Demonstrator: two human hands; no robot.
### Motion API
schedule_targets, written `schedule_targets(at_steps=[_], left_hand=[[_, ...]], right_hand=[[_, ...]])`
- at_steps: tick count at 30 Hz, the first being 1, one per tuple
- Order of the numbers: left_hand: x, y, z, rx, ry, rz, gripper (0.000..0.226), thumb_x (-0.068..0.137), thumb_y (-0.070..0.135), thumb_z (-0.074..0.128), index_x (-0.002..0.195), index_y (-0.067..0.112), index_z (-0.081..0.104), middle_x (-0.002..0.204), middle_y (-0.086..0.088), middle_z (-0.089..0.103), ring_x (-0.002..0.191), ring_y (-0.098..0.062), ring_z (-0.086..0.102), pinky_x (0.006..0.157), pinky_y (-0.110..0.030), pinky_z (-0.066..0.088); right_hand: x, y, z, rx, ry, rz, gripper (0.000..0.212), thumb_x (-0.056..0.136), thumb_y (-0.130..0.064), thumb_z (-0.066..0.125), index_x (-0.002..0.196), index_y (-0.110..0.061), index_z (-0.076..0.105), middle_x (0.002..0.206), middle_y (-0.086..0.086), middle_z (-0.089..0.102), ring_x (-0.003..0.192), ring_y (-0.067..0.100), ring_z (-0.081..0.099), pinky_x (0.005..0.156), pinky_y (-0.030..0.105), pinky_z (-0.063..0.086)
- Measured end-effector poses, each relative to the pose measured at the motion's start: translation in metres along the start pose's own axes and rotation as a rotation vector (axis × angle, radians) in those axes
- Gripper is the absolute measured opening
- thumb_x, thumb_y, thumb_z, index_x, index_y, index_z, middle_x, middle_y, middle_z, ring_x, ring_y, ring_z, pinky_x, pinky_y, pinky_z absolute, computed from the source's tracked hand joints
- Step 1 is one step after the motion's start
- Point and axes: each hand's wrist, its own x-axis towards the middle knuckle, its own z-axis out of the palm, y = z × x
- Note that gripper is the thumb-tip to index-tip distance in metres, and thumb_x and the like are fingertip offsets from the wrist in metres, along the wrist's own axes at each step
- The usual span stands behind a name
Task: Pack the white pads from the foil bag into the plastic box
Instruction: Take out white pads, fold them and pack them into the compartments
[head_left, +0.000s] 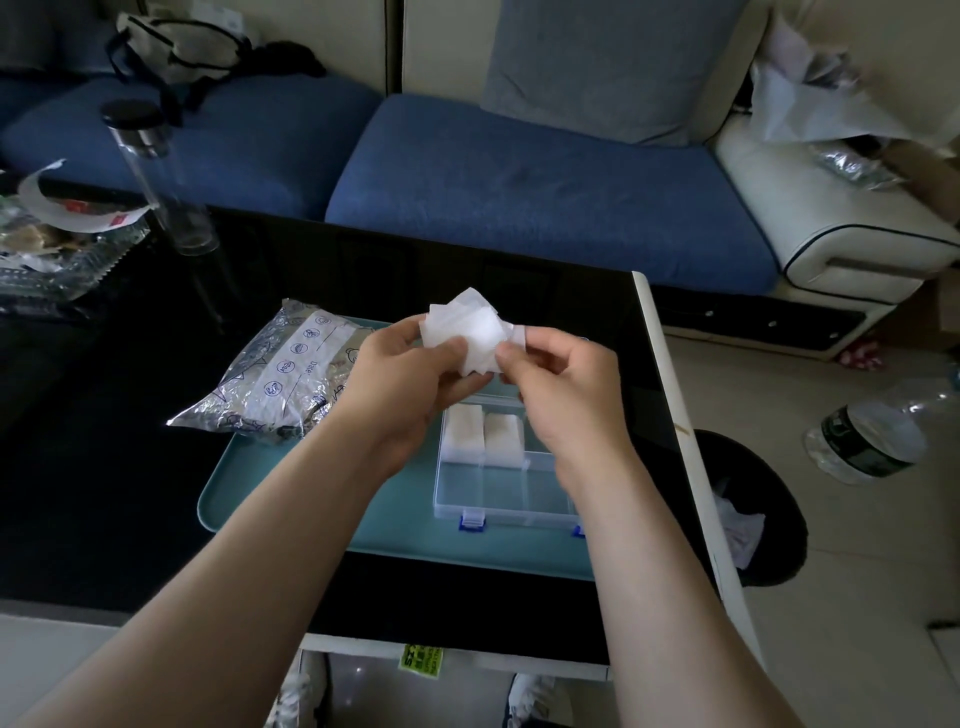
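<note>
Both hands grip pads (467, 332) | left hand (410, 374) | right hand (561, 387) | above box (506, 483)

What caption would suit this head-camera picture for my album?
Left hand and right hand hold a bunch of white pads above the plastic box on a teal tray, foil bag alongside.

A glossy black table (156, 493) with a white right edge fills the middle of a dim room. Behind the table runs a sofa (545, 197) with blue seat cushions, a cream back and a grey cushion (613, 67) leaning upright. Right of the table is pale tiled floor (857, 597). There a black bin (769, 493) stands just beside the table, and a plastic bottle (867, 441) lies farther right. The light is brightest right of the table.
</note>
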Motion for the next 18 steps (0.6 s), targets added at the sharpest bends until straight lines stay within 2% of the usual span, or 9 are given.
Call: schedule_targets(at_steps=[2,4,5,6,8,10,13,16,18], left_hand=[[-0.001,0.000,-0.001,0.032,-0.024,-0.001,0.020,0.102,-0.005,0.057,0.120,0.002,0.065,0.116,-0.021,0.073,0.093,-0.026,0.078,0.079,-0.033,0.064],[-0.003,-0.001,-0.002,0.120,-0.054,-0.009,0.022,0.102,-0.005,0.058,0.121,0.003,0.065,0.115,-0.021,0.073,0.092,-0.028,0.076,0.079,-0.036,0.065],[-0.004,-0.002,-0.002,0.181,-0.077,-0.017,0.023,0.101,-0.004,0.059,0.121,0.004,0.066,0.115,-0.023,0.072,0.092,-0.029,0.075,0.081,-0.039,0.066],[-0.006,-0.003,-0.002,0.238,-0.102,-0.026,0.024,0.100,-0.004,0.060,0.122,0.005,0.066,0.117,-0.026,0.072,0.093,-0.031,0.074,0.083,-0.041,0.066],[-0.007,-0.005,-0.003,0.313,-0.142,-0.039,0.028,0.099,-0.004,0.062,0.125,0.007,0.066,0.122,-0.029,0.069,0.101,-0.037,0.074,0.085,-0.043,0.065],[-0.008,-0.006,-0.003,0.341,-0.166,-0.037,0.031,0.099,-0.003,0.063,0.128,0.008,0.065,0.122,-0.029,0.069,0.102,-0.040,0.074,0.085,-0.044,0.065],[-0.009,-0.006,-0.004,0.347,-0.172,-0.025,0.030,0.100,-0.003,0.063,0.128,0.009,0.065,0.109,-0.025,0.071,0.088,-0.027,0.071,0.083,-0.042,0.066],[-0.011,-0.004,-0.003,0.333,-0.203,-0.017,0.028,0.101,-0.002,0.062,0.126,0.009,0.067,0.110,-0.026,0.073,0.088,-0.027,0.074,0.081,-0.040,0.066],[-0.012,-0.003,-0.002,0.333,-0.218,-0.017,0.028,0.101,-0.002,0.062,0.125,0.009,0.067,0.108,-0.024,0.075,0.088,-0.027,0.075,0.080,-0.039,0.066]], right_hand=[[0.000,-0.005,-0.002,0.035,0.025,0.033,0.015,0.094,-0.015,0.072,0.105,-0.020,0.081,0.083,-0.009,0.077,0.084,0.000,0.071,0.070,0.020,0.056],[-0.001,-0.008,-0.003,0.057,0.015,0.050,0.020,0.098,-0.017,0.065,0.106,0.000,0.073,0.094,0.009,0.072,0.097,0.017,0.065,0.083,0.050,0.058],[-0.001,-0.009,-0.003,0.077,0.008,0.047,0.026,0.100,-0.019,0.061,0.110,0.005,0.068,0.099,0.016,0.069,0.099,0.026,0.064,0.092,0.055,0.054],[-0.001,-0.008,-0.003,0.092,0.005,0.042,0.027,0.102,-0.021,0.060,0.110,0.003,0.069,0.099,0.017,0.071,0.098,0.027,0.067,0.094,0.052,0.056],[-0.001,-0.006,-0.003,0.086,0.008,0.044,0.022,0.103,-0.027,0.063,0.105,-0.010,0.077,0.091,-0.004,0.076,0.090,0.009,0.071,0.087,0.028,0.058],[0.000,-0.003,-0.002,0.053,0.022,0.026,0.013,0.100,-0.026,0.070,0.104,-0.021,0.081,0.089,-0.015,0.078,0.087,-0.002,0.071,0.078,0.013,0.055],[0.002,0.003,-0.003,0.030,0.086,-0.009,0.011,0.098,-0.023,0.074,0.104,-0.023,0.083,0.089,-0.016,0.078,0.088,-0.005,0.071,0.075,0.013,0.057],[0.001,0.005,-0.003,-0.018,0.173,-0.093,0.011,0.098,-0.022,0.075,0.104,-0.026,0.083,0.092,-0.016,0.078,0.090,-0.003,0.072,0.082,0.018,0.059],[0.003,0.007,-0.002,-0.033,0.213,-0.131,0.012,0.099,-0.022,0.073,0.105,-0.027,0.082,0.095,-0.016,0.078,0.092,-0.003,0.071,0.082,0.017,0.056]])
